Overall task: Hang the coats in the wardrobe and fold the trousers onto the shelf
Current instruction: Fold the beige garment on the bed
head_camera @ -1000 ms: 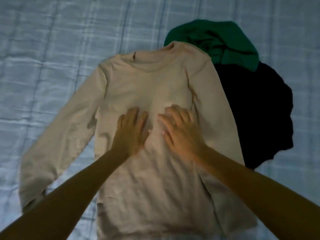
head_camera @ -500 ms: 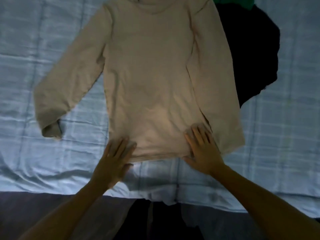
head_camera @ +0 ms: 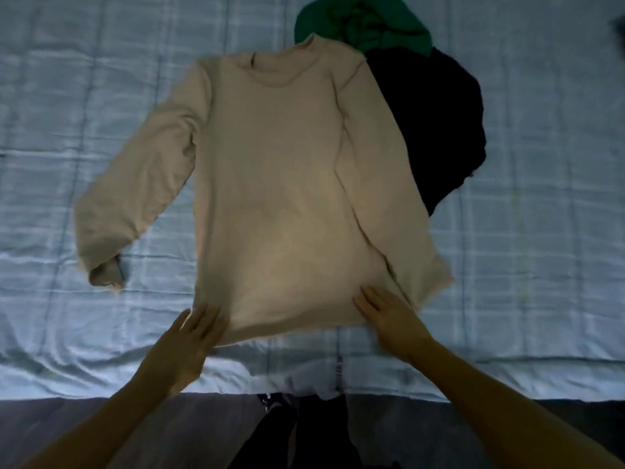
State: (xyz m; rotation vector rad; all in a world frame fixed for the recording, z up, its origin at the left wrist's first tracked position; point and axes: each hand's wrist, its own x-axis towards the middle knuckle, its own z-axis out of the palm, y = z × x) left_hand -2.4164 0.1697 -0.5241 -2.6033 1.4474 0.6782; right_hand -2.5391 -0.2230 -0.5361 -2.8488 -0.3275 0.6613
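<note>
The left hand (head_camera: 184, 346) lies flat with fingers spread at the lower left corner of the beige long-sleeved top (head_camera: 280, 184), fingertips on its hem. The right hand (head_camera: 394, 318) is likewise open and flat, pressing the hem near the lower right corner. The top lies spread face up on the pale blue checked bed cover (head_camera: 541, 164), one sleeve angled out to the left. A black garment (head_camera: 436, 123) lies partly under its right side, and a crumpled green garment (head_camera: 368, 23) sits beyond the collar.
</note>
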